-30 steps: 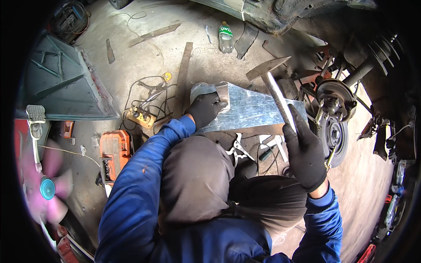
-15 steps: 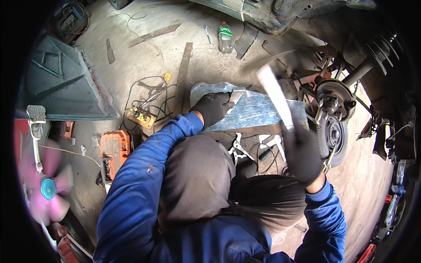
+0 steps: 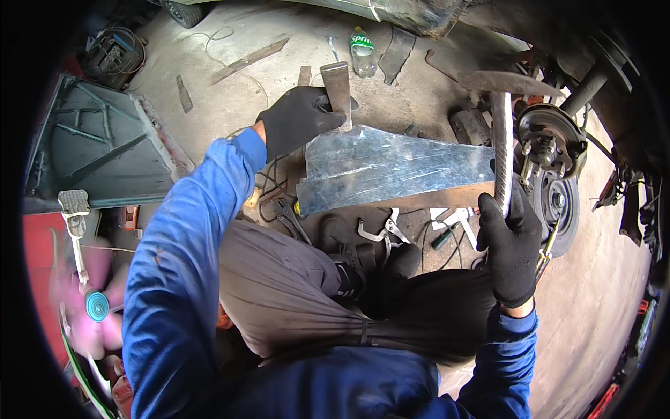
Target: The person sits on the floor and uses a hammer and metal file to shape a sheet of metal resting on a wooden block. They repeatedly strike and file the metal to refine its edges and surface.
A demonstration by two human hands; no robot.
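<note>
A shiny metal sheet [image 3: 391,167] lies mid-frame, above the knees, resting over a dark bar [image 3: 337,87] at its upper left corner. The left hand [image 3: 296,120], gloved, clamps that corner against the bar. At centre right the right hand [image 3: 511,244] is clenched around a hammer [image 3: 501,133], its head raised at the upper right. Judging by this, striking well means pinning the sheet firm, fingers clear, and hitting squarely along the sheet's right edge.
</note>
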